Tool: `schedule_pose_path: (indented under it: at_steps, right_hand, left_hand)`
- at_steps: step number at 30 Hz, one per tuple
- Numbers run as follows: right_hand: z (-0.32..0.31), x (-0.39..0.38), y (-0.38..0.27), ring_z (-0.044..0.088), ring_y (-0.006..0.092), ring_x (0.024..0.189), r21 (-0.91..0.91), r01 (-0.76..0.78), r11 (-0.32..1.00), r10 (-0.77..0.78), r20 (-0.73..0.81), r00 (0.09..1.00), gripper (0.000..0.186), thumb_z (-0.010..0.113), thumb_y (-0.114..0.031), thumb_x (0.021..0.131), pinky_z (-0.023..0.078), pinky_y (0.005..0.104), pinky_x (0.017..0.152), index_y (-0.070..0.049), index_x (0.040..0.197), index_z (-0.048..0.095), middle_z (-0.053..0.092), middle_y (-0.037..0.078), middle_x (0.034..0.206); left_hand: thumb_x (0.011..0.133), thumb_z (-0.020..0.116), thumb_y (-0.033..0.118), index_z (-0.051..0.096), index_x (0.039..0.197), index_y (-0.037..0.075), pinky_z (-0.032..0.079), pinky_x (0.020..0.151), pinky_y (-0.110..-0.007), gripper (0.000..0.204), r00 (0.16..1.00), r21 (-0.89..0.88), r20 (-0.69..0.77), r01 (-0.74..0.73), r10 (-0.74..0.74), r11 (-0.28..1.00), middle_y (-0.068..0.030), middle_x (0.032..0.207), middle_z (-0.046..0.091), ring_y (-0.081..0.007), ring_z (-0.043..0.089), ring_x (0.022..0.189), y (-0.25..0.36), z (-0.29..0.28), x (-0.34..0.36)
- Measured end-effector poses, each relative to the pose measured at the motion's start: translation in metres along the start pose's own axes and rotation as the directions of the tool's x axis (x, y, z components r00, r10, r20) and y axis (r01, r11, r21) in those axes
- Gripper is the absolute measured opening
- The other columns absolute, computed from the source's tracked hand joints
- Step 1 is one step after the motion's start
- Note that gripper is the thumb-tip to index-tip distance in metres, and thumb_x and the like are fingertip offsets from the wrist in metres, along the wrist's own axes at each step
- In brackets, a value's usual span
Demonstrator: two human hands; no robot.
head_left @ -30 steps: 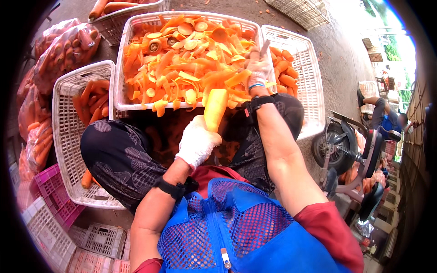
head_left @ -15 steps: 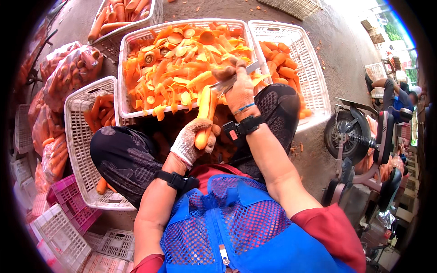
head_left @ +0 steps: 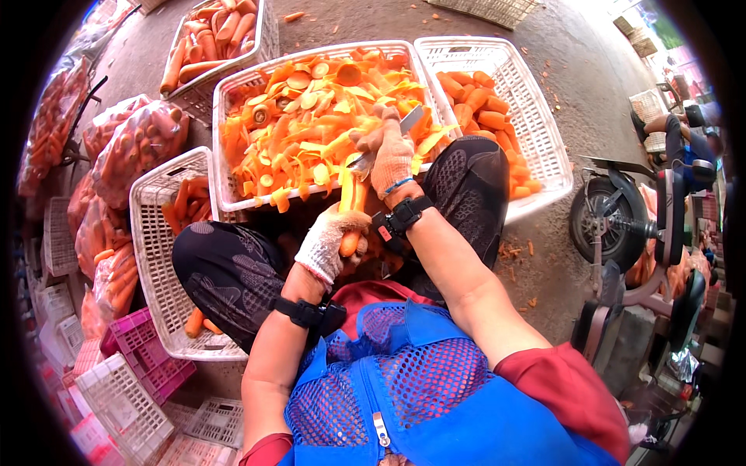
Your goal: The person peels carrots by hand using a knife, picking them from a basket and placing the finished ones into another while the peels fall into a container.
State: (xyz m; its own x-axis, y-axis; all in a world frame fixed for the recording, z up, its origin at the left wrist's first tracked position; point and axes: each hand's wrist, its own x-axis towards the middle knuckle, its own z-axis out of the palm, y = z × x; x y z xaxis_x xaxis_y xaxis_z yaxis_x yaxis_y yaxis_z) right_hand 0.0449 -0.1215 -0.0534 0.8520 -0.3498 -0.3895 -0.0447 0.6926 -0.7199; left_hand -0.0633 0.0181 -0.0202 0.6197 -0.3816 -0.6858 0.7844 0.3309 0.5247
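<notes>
My gloved left hand (head_left: pixel 328 244) is closed round a partly peeled carrot (head_left: pixel 353 194), held upright between my knees. My gloved right hand (head_left: pixel 391 159) grips a metal-bladed tool (head_left: pixel 411 119), its lower part against the carrot's top end. Beyond them a white crate (head_left: pixel 226 101) is heaped with orange peelings and round end slices. On the right a white crate (head_left: pixel 528 93) holds carrots (head_left: pixel 489 118). On the left another white crate (head_left: pixel 159 264) has more carrots inside.
Bags of carrots (head_left: pixel 136 151) lie at the left, above pink crates (head_left: pixel 148 353). A crate of carrots (head_left: pixel 264 62) stands at the back left. A scooter (head_left: pixel 614 225) is on the right, with another person (head_left: pixel 684 147) behind it. Carrot scraps litter the concrete floor (head_left: pixel 590 109).
My right hand, raised over the peelings a second ago, has come down and leftward to the carrot's top. My left hand has turned the carrot more upright. The view has shifted slightly.
</notes>
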Motion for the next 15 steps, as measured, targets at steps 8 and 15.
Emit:
schedule_pose_path:
  at_steps: [8, 15]
  right_hand:
    - [-0.001, -0.022, 0.004, 0.058, 0.0184, 0.052, -0.11, 0.132, 0.985, -0.11, 0.188, 0.976, 0.04, 0.06, -0.036, 0.108, 0.058, 0.0401, 0.092, 0.001, 0.122, 0.068, 0.052, 0.003, 0.057]
    - [0.011, -0.022, -0.002, 0.059, 0.0185, 0.056, -0.087, 0.072, 0.994, -0.058, 0.156, 0.986, 0.039, 0.06, -0.036, 0.108, 0.062, 0.0453, 0.088, 0.001, 0.12, 0.066, 0.047, 0.002, 0.057]
  left_hand:
    - [0.094, 0.07, 0.023, 0.062, 0.107, 0.006, 0.041, 0.034, -0.029, 0.023, 1.0, 0.103, 0.017, 0.014, -0.016, 0.995, -0.0072, 0.074, 0.064, -0.0183, 0.058, 0.046, 0.008, -0.002, -0.007]
    - [0.092, 0.071, 0.024, 0.061, 0.098, 0.009, 0.039, 0.031, -0.03, 0.019, 0.998, 0.081, -0.013, 0.068, -0.067, 0.994, -0.0087, 0.073, 0.066, -0.0195, 0.059, 0.043, 0.013, -0.009, -0.003]
